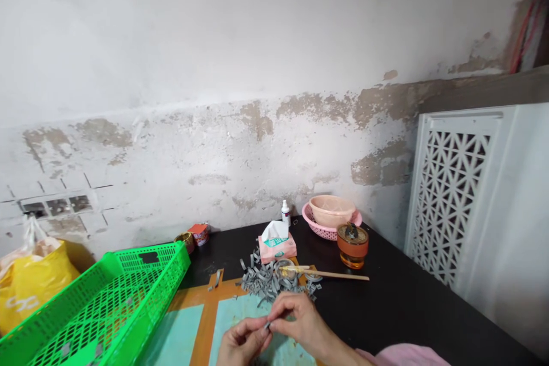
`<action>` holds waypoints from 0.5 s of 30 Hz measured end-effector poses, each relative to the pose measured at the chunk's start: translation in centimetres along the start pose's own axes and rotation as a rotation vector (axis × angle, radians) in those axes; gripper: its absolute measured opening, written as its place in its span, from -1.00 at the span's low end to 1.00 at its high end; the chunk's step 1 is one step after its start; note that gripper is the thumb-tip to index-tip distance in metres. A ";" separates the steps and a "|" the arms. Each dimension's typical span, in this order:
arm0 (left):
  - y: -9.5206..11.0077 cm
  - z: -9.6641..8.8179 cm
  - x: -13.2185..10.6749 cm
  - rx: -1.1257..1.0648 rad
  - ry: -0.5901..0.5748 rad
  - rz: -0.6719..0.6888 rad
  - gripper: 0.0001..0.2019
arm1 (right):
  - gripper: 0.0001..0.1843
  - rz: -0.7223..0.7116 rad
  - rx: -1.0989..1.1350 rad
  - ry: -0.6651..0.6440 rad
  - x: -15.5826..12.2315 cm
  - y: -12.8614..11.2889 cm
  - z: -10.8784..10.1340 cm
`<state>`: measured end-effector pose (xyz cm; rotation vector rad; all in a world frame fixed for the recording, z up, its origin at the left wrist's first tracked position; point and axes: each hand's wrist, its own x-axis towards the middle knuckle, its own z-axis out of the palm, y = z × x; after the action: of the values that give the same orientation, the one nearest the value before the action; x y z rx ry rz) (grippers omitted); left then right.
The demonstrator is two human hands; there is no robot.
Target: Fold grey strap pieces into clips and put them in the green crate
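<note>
Thumb and fingers of my left hand (245,342) pinch a small grey strip (267,325). My right hand (295,320) meets it from the other side, its fingertips closed on the same strip. Most of the strip is hidden between the fingers. Just beyond my hands lies a heap of grey strips (268,281), some of them curled. A wooden stick (343,275) with a yellowish end rests across the heap, over a small round dish whose contents I cannot make out. Under my hands is a pale green sheet (229,320) edged with brown tape (206,326).
At left stands a green plastic crate (180,266) with a few grey pieces inside, beside a yellow bag (38,280). Behind the heap are a tissue pack (278,249) and a white bottle (285,213). Pink baskets (319,231) and an amber jar (352,247) stand at the back right.
</note>
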<state>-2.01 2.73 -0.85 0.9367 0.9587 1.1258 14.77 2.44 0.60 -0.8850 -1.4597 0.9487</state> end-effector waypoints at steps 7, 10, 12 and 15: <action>0.2 0.6 -0.3 -0.077 -0.007 0.043 -0.69 | -0.99 -0.082 0.024 0.060 -0.2 -0.6 0.0; 0.8 0.7 -0.6 -0.162 -0.026 0.026 -0.70 | -0.90 -0.052 0.056 0.044 -0.2 -0.5 0.1; 1.2 0.7 -0.8 -0.186 -0.048 0.014 -0.72 | -0.86 -0.031 0.070 0.047 -0.1 -0.5 0.1; 1.4 0.6 -0.8 -0.216 -0.066 -0.022 -0.75 | -0.85 -0.026 0.078 0.066 -0.1 -0.5 0.1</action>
<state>-2.01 2.15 0.78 0.7811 0.7748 1.1484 14.67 2.12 1.01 -0.8310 -1.3658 0.9423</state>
